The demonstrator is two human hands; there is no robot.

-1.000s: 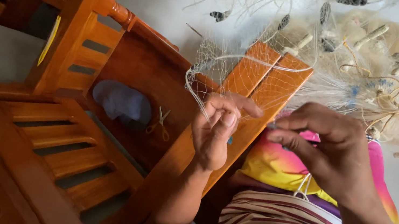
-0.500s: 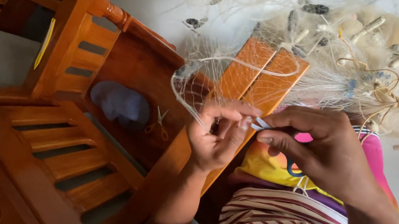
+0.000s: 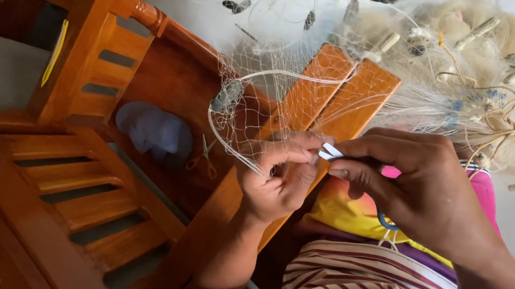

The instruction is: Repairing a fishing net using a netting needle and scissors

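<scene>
Left hand (image 3: 275, 183) grip pinching fishing net (image 3: 264, 107), right hand (image 3: 416, 183) grip pinching white netting needle (image 3: 329, 153).

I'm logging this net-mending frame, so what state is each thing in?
left hand: pinching the net's white edge cord
right hand: fingers closed on a small white tool
fishing net: stretched out from the hands, rest heaped
net heap: bundled, tangled with floats
scissors: lying on the wooden seat, untouched
blue cloth: crumpled on the seat
</scene>
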